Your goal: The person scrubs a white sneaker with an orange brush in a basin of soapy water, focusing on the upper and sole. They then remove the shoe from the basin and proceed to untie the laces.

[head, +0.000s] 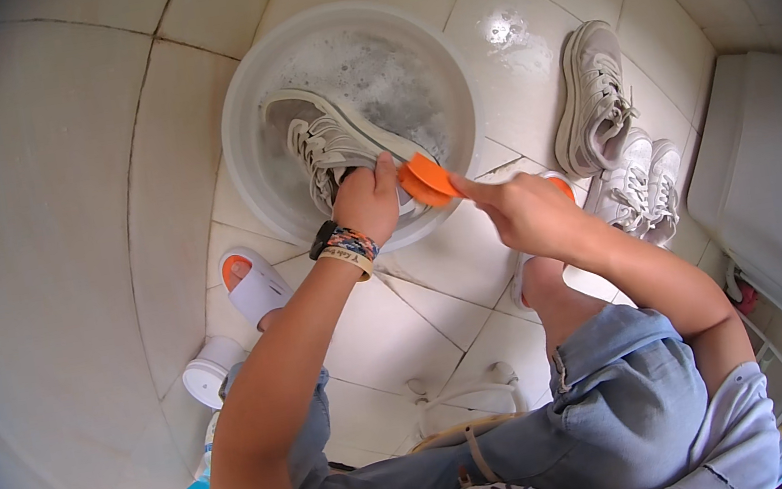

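A laced sneaker (343, 126) with a pale sole and greyish upper lies tilted in a white plastic basin (234, 135). Soapy, cloudy water (363, 59) with foam fills part of the basin. My left hand (366, 203) grips the shoe near its ankle opening, the fingers partly hidden inside it. In my right hand (534, 212) is an orange scrub brush (430, 179), held by its handle. The brush head is at the heel end of the sole, just right of my left thumb; its bristles are blurred.
On the tiled floor to the right stand a greyish sneaker (593, 96) and a pair of white sneakers (637, 189). A white lidded tub (212, 370) is at the left wall. A wet patch (515, 36) shines right of the basin. My slippered feet flank the near floor.
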`<state>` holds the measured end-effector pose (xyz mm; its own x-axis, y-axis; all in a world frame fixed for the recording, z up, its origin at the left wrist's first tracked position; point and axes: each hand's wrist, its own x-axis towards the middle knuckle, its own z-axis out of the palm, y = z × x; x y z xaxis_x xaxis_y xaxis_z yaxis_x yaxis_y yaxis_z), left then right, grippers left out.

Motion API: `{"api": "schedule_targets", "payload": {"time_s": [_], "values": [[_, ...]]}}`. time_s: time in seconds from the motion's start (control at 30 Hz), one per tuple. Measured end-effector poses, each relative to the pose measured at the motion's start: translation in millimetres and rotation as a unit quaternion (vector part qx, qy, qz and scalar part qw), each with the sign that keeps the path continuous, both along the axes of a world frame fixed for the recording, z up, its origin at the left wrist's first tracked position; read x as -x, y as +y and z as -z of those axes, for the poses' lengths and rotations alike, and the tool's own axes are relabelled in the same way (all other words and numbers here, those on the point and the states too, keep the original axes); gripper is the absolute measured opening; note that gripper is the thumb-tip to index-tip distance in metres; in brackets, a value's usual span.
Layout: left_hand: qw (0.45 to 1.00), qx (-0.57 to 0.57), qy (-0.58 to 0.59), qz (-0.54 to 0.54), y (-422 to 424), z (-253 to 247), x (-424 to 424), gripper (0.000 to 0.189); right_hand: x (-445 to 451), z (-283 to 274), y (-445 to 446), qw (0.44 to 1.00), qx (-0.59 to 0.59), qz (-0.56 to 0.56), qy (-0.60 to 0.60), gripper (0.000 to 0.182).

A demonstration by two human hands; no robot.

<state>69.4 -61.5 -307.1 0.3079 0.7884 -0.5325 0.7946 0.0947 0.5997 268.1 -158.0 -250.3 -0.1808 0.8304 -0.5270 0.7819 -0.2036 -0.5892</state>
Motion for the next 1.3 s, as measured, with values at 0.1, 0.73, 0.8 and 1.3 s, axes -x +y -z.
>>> {"api": "schedule_targets", "payload": {"time_s": [0.1, 0.73, 0.8, 1.3], "values": [[0.997, -0.044, -0.05, 0.034, -4.8, 8.9, 2.9, 0.053, 12.0, 20.1, 45.6, 0.997, -0.077, -0.011, -0.021, 0.046], [0.898, -0.061, 0.115, 0.421, 32.4, -49.3, 26.5, 0.029, -10.1, 14.3, 50.1, 0.989, -0.002, -0.051, 0.142, 0.044], [0.89, -0.068, 0.138, 0.429, 27.1, -48.0, 39.4, 0.027, -3.8, 15.0, 38.0, 0.992, 0.011, -0.042, 0.116, 0.047], [0.985, 0.148, 0.074, 0.049, 73.1, 9.1, 20.8, 0.042, 14.7, 69.9, 124.5, 0.978, -0.028, -0.026, -0.206, 0.024]]}}
